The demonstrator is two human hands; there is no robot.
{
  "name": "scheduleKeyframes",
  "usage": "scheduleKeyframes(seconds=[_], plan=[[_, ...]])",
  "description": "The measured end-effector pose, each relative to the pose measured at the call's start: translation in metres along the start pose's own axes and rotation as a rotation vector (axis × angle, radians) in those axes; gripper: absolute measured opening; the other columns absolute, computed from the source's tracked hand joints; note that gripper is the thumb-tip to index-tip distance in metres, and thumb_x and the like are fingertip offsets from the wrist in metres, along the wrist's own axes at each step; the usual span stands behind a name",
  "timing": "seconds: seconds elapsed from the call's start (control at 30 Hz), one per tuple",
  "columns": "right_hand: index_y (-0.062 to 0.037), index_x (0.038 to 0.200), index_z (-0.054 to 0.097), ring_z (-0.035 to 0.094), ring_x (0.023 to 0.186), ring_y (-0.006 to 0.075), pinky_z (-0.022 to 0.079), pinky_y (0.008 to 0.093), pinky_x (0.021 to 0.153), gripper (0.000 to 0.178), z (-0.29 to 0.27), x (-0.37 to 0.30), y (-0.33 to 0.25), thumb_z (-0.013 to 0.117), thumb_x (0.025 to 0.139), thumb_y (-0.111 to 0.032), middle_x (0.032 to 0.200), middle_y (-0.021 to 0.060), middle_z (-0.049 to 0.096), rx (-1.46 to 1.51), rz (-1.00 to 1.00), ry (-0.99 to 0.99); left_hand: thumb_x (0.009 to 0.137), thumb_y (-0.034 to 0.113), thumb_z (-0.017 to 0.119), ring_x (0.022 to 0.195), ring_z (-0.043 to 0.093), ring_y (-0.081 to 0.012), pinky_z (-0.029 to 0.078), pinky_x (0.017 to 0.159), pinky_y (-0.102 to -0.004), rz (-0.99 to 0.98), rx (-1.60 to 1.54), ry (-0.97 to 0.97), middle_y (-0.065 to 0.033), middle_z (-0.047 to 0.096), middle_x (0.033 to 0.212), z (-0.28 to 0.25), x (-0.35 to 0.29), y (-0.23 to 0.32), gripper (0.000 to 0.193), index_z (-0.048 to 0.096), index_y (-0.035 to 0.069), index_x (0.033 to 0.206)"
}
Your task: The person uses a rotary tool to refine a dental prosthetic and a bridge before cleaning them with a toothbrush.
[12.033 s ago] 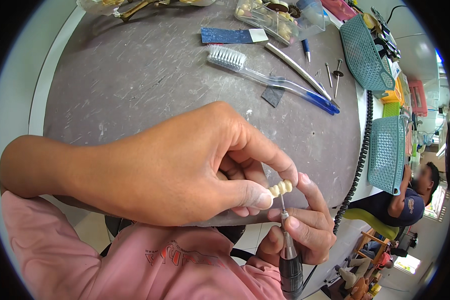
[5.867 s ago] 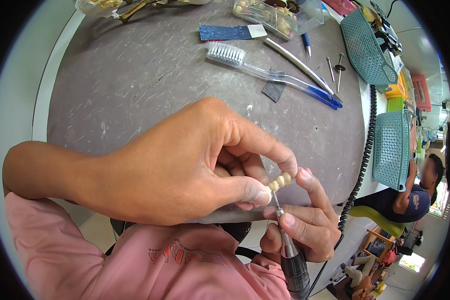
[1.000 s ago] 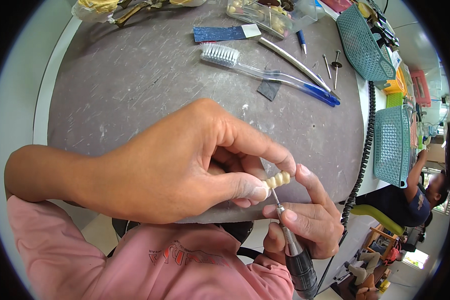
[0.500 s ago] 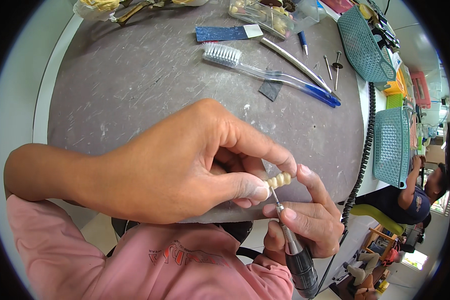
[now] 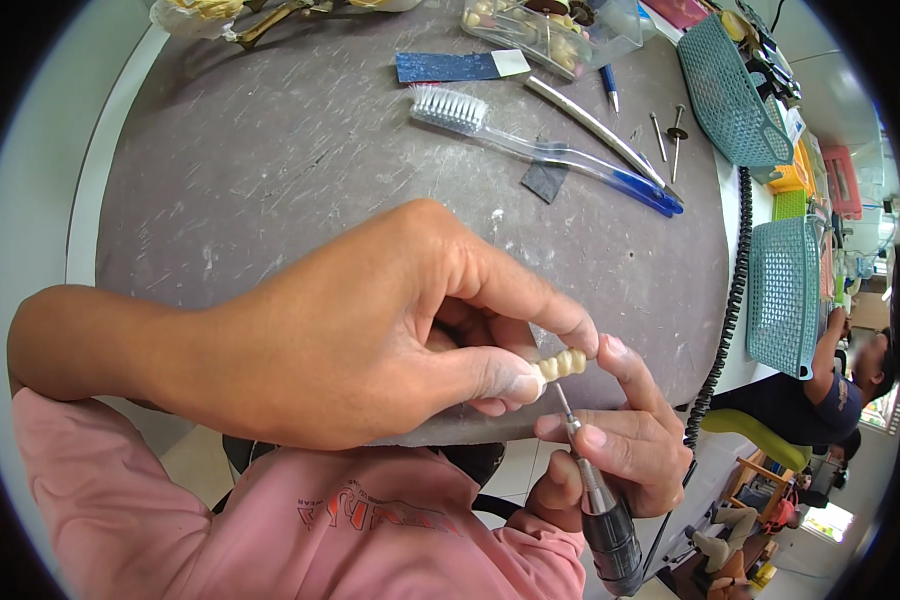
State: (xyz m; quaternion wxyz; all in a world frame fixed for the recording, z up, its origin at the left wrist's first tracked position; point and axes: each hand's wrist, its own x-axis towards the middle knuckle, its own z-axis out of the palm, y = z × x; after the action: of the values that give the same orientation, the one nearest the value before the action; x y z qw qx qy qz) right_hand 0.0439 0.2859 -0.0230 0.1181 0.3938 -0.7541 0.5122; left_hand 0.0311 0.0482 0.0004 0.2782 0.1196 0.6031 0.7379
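Note:
Between the thumb and index finger of my left hand (image 5: 390, 320) is a cream-coloured dental bridge (image 5: 560, 365), a short row of tooth shapes. My right hand (image 5: 635, 440) is closed around a rotary handpiece (image 5: 602, 515) with a silver front and a black grip. Its thin bur points up at the underside of the bridge, with a small gap showing between them. One raised finger of my right hand meets my left index fingertip at the bridge's right end. My left thumb hides the bridge's left end.
Farther up the worn grey tabletop (image 5: 270, 180) lie a toothbrush (image 5: 540, 145), a slim white-handled tool (image 5: 595, 130), a blue strip (image 5: 445, 67), a pen and small burs. A clear box (image 5: 540, 35) stands behind. A coiled black cord (image 5: 735, 290) and teal baskets (image 5: 782, 290) line the right; a person sits beyond.
The handpiece in my right hand has dropped slightly down and right, so its tip has drawn away from the bridge. My left hand and the bridge have shifted only a little.

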Motion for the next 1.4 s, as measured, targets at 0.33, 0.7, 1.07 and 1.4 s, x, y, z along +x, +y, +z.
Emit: scheduleKeyframes(seconds=[0.33,0.7,1.07,1.4], plan=[[-0.0066,0.096,0.071,0.070,0.106,0.0357,0.056,0.0468,0.092,0.027,0.000,0.003,-0.001,0.084,0.077,-0.018,0.078,0.0071,0.075,-0.058,0.008,-0.053,0.086,-0.006,0.067,0.086,0.064,-0.0084,0.052,0.077,-0.0223,-0.027,0.007,-0.002,-0.0108,0.072,0.096,-0.001,-0.001,0.000,0.038,0.066,-0.002,0.124],[-0.0058,0.106,0.064,0.073,0.096,0.0269,0.041,0.0500,0.109,0.031,-0.005,0.002,-0.003,0.078,0.084,-0.021,0.080,0.0099,0.074,-0.084,0.015,-0.130,0.086,-0.004,0.068,0.085,0.063,-0.0076,0.050,0.075,-0.0212,-0.010,0.039,-0.002,-0.0085,0.071,0.095,-0.002,-0.001,0.001,0.036,0.068,0.000,0.122],[-0.0064,0.101,0.067,0.071,0.102,0.0332,0.049,0.0489,0.100,0.029,-0.002,0.001,-0.004,0.081,0.081,-0.023,0.077,0.0083,0.074,-0.071,0.006,-0.076,0.087,-0.004,0.068,0.086,0.063,-0.0070,0.051,0.074,-0.0200,-0.012,0.020,0.002,-0.0093,0.070,0.099,-0.001,-0.002,0.002,0.036,0.068,0.000,0.122],[-0.0074,0.100,0.065,0.074,0.085,0.0240,0.045,0.0515,0.105,0.030,0.002,-0.002,-0.002,0.078,0.084,-0.029,0.072,0.0072,0.072,-0.130,0.004,-0.053,0.087,-0.004,0.067,0.083,0.063,-0.0072,0.051,0.075,-0.0207,-0.021,0.031,-0.008,-0.0095,0.072,0.094,-0.001,-0.001,0.002,0.036,0.067,-0.001,0.123]])
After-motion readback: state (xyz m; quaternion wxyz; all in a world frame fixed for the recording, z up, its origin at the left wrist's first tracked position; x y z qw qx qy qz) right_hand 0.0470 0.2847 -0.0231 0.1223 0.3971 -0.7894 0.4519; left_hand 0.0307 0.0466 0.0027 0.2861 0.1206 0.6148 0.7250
